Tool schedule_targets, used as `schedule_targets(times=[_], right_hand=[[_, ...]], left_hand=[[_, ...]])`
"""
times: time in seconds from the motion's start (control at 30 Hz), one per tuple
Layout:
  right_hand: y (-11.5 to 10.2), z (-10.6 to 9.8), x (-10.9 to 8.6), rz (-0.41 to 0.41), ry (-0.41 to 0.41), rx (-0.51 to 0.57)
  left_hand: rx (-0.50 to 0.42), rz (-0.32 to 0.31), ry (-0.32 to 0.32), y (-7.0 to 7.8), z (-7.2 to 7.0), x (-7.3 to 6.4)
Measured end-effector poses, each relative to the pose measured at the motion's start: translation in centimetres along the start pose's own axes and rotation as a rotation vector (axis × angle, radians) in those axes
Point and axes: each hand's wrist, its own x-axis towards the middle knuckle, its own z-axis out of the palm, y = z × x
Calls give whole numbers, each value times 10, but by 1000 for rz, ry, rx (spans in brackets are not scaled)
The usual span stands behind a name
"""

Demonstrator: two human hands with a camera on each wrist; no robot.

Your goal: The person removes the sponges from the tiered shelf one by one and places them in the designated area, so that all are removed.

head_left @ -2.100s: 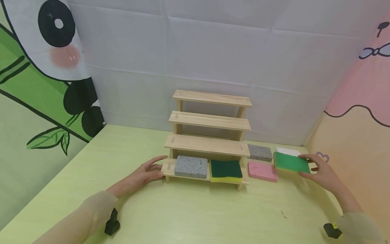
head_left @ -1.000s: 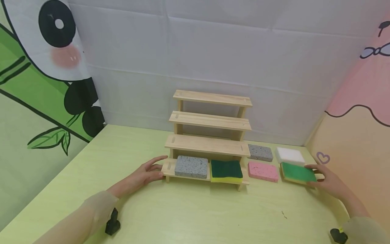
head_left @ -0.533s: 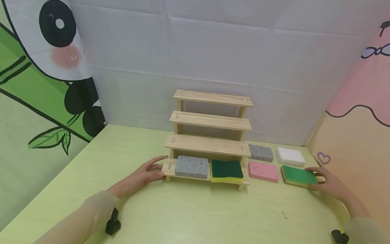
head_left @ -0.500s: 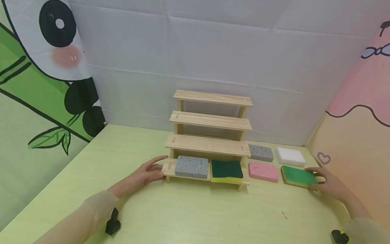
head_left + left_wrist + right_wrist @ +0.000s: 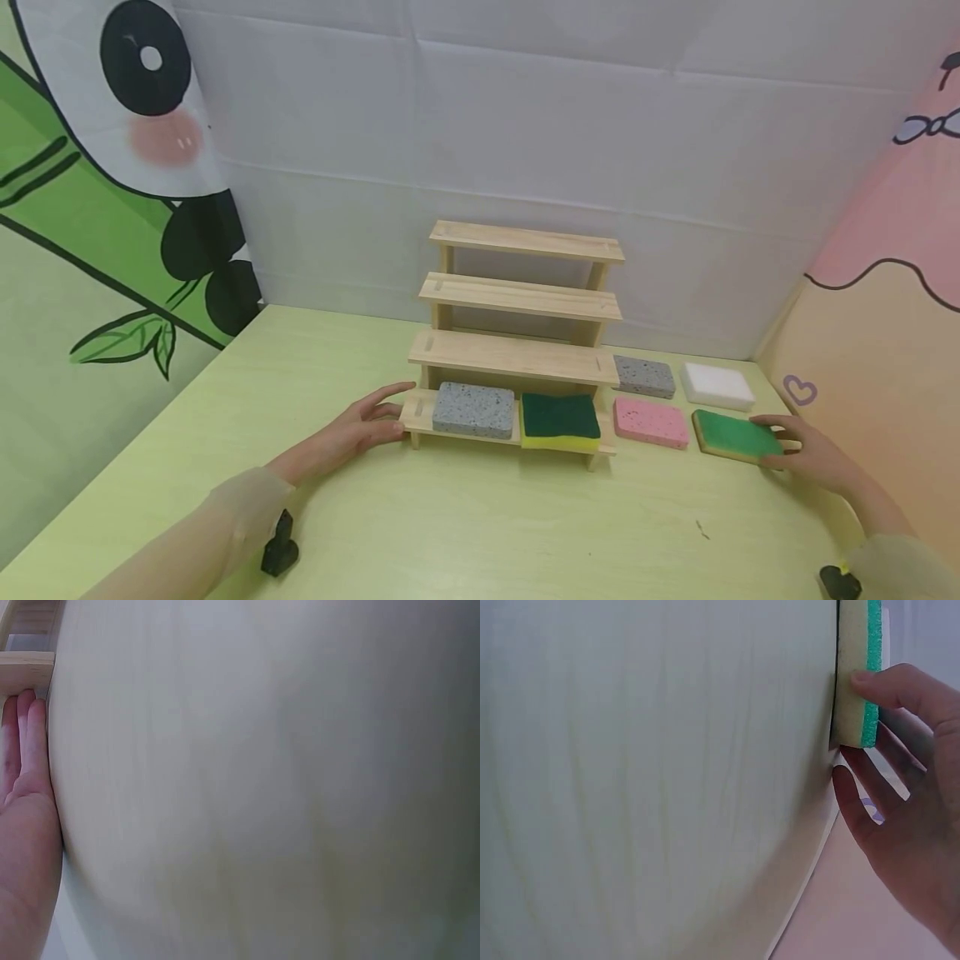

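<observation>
Head view: the green sponge [image 5: 738,435] lies green side up on the table [image 5: 480,517], right of the pink sponge [image 5: 651,422], its long axis running left to right, right end slightly nearer the person. The right hand [image 5: 813,454] pinches that end; the left hand [image 5: 356,433], fingers extended, touches the wooden rack [image 5: 517,356]. Two seconds ago the green sponge was raised, partly covering the white sponge [image 5: 717,387].

Left wrist view: straight fingers meet the rack's end.

Right wrist view: the thumb presses the pale side, other fingers spread.
</observation>
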Motion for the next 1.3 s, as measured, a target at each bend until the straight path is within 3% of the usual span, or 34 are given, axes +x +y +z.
schedule_targets(times=[0.33, 1.03, 1.3], right_hand=[[0, -3, 2, -9, -21, -32], [-3, -3, 2, -38, -25, -12], [-1, -1, 2, -90, 4, 9]], left_hand=[[8, -44, 16, 0, 1, 2], [16, -38, 10, 5, 3, -1], [32, -44, 17, 9, 6, -4]])
